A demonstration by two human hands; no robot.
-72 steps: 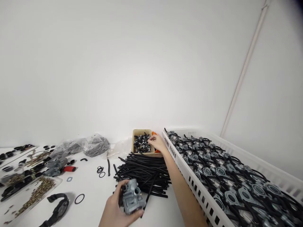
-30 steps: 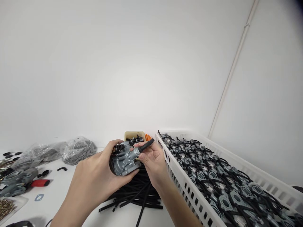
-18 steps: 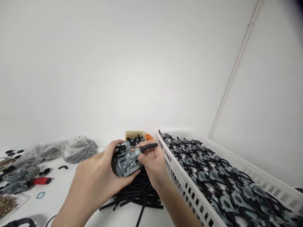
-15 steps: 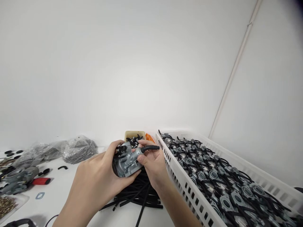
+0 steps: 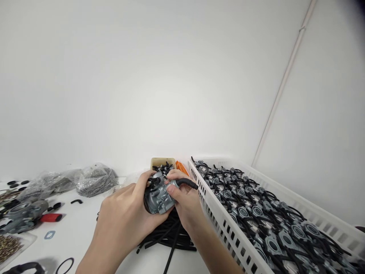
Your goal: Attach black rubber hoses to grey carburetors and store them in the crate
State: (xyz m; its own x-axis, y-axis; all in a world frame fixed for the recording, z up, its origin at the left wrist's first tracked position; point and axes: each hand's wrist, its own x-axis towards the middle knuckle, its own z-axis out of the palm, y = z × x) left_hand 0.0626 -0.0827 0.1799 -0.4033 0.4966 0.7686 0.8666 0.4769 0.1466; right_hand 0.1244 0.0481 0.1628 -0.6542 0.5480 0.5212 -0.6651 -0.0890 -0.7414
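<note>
A grey metal carburetor (image 5: 159, 199) is held up in front of me between both hands. My left hand (image 5: 125, 213) wraps round its left side, thumb underneath and index finger over the top. My right hand (image 5: 185, 201) pinches the right side, where a short black rubber hose (image 5: 186, 183) sticks out to the right. The fingertips cover the spot where hose and body meet. Beneath the hands lies a pile of long black hoses (image 5: 168, 238) on the white table, partly hidden by them.
A white slotted crate (image 5: 225, 224) full of carburetors stands on the right. Behind my hands are a yellowish tub (image 5: 163, 160) of small black parts and an orange basket (image 5: 181, 167). To the left lie plastic bags (image 5: 95, 180), a red-handled tool (image 5: 50, 217), a gasket (image 5: 49, 234) and brass pieces (image 5: 10, 247).
Both hands and the carburetor have shifted slightly to the right. The hose now points a little more downward at its free end, and the right fingers sit closer around its base.
</note>
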